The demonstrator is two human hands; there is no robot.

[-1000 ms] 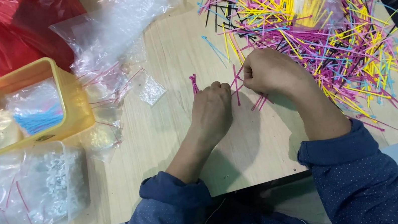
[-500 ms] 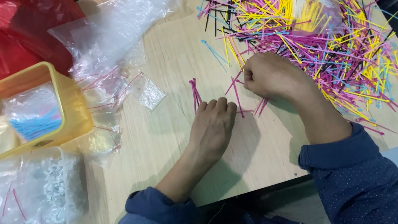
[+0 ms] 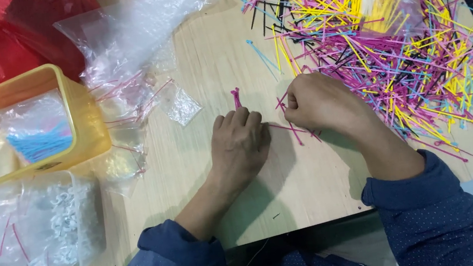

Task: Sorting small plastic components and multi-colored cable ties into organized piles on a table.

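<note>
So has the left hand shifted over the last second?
Barely: the left hand has slid slightly away from the yellow tub, holding its pink ties a little higher.

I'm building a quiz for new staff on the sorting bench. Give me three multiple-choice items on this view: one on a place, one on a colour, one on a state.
1. Where does the big pile of mixed ties lie?
A. On the table's far right
B. Inside the tub
C. On the floor

2. What colour are the ties in the left hand?
A. Black
B. Pink
C. White

3. How does the yellow tub stand?
A. Lidded
B. Upside down
C. Open, with a bag of blue ties inside

Answers: 1 A, the pile spreads past the right hand on the table; 2 B, pink ties stick out above the fingers; 3 C, its open top shows the bag within.
</note>
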